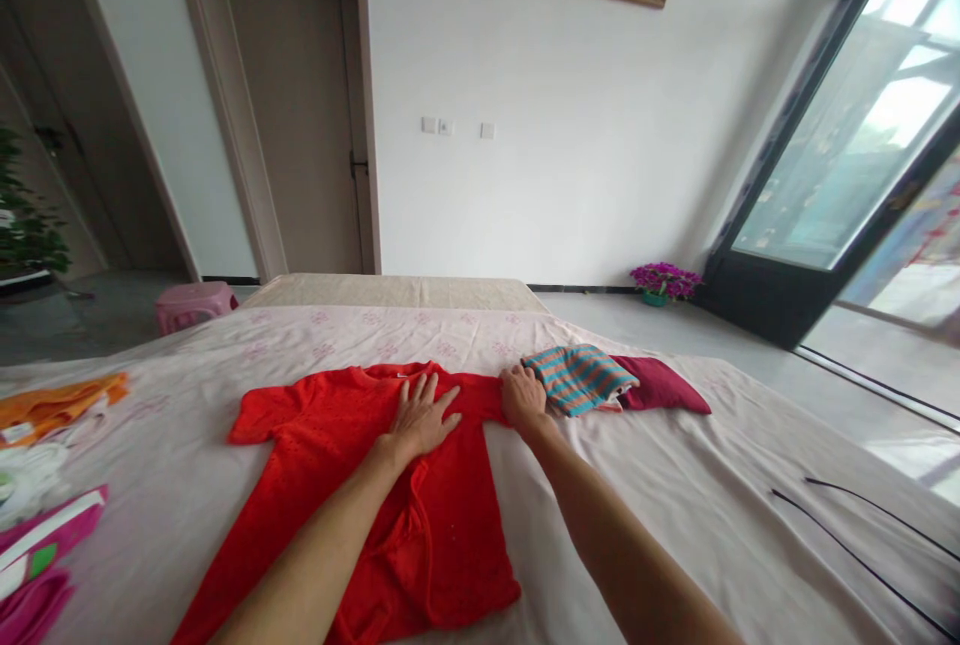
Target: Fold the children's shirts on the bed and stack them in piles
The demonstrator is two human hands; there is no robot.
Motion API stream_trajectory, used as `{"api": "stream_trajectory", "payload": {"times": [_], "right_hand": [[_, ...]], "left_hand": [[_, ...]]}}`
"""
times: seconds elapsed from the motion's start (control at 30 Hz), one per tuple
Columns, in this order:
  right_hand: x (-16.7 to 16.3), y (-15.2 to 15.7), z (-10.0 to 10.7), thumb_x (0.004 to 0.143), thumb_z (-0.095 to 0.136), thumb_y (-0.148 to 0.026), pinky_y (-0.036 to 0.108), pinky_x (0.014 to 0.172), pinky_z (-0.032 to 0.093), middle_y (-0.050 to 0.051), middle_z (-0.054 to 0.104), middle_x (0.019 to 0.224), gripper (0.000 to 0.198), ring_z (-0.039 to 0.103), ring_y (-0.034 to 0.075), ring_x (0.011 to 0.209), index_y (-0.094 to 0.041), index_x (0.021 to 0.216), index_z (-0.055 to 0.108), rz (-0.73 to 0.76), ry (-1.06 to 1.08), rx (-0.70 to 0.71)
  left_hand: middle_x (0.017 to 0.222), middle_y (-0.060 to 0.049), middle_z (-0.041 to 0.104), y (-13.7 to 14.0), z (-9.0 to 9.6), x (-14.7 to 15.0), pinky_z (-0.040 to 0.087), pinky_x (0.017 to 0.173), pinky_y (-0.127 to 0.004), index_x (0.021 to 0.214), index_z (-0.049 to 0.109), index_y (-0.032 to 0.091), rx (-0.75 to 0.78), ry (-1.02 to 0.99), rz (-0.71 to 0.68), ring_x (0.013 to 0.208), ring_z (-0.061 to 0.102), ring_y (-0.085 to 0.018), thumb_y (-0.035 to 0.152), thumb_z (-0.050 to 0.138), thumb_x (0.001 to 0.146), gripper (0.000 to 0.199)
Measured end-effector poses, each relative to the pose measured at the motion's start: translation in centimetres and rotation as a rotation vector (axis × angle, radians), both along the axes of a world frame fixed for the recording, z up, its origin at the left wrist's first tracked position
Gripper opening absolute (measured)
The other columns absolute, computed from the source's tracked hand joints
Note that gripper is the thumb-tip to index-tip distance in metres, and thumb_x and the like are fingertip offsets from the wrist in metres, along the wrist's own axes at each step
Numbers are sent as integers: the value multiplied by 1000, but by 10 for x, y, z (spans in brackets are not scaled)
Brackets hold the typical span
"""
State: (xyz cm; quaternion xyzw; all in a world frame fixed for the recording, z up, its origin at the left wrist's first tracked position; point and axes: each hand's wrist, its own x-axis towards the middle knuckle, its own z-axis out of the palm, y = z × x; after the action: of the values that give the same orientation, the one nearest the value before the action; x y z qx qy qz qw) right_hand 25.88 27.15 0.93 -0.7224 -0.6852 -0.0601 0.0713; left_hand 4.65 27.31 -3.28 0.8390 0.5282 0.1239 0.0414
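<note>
A red short-sleeved shirt [322, 435] lies spread on the bed, its collar toward the far side and its front partly parted with wrinkles. My left hand [424, 415] rests flat on the upper chest of the shirt, fingers spread. At the end of the right-side sleeve is my right hand [523, 397], its fingers curled over the sleeve's edge; the fingertips are partly hidden. Just beyond that hand sits a folded striped garment [579, 378] in orange and blue-grey, beside a folded dark red garment [664, 385].
The pale flowered sheet [637, 495] covers the bed. Along its left edge lie orange clothing [64, 405], white clothing [37, 475] and magenta clothing [64, 525]. Two thin black cords [862, 550] are at right. A pink stool [196, 305] and purple flowers [666, 280] stand on the floor.
</note>
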Motion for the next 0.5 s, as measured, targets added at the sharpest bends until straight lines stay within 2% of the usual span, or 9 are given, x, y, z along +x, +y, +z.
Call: {"api": "stream_trajectory", "payload": {"times": [0.1,0.2,0.27,0.33,0.43,0.5], "right_hand": [[3,-2,5,90,38,-9,38,87,41,17,62,113,36,53,28,109,-16,107,69,-14,-12,9],[-20,-4,11,88,40,-8,40,99,35,17,62,119,36,48,28,119,-15,111,68,82,-21,78],[-44,-7,6,90,39,-12,39,107,30,14,60,127,40,43,26,128,-16,121,63,221,6,128],[-68,-12,-6,95,39,-23,38,112,27,11,53,140,45,36,25,137,-17,137,52,359,49,109],[-84,-20,-27,98,36,-45,41,116,23,10,35,155,59,25,26,145,-17,150,35,448,73,11],[-81,-23,-34,99,31,-50,44,118,19,9,29,158,62,22,26,146,-17,151,33,448,58,-26]], "left_hand": [[160,-9,25,2,5,-6,11,116,-60,146,41,37,-64,-40,-77,148,15,-35,58,47,89,61],[156,-9,35,2,13,-23,21,118,-48,141,50,30,-57,-122,-159,146,28,-26,49,46,92,53],[152,-9,42,-1,15,-41,23,118,-43,138,53,25,9,-151,-131,143,34,-22,42,39,96,48],[151,-9,44,-5,14,-64,21,118,-46,139,53,23,48,-107,-51,143,33,-24,42,36,97,49],[157,-11,32,-16,9,-102,18,117,-51,146,43,23,16,9,46,146,25,-28,49,38,95,57],[159,-12,26,-27,5,-126,17,118,-50,149,38,24,-1,58,66,148,21,-29,51,38,95,60]]}}
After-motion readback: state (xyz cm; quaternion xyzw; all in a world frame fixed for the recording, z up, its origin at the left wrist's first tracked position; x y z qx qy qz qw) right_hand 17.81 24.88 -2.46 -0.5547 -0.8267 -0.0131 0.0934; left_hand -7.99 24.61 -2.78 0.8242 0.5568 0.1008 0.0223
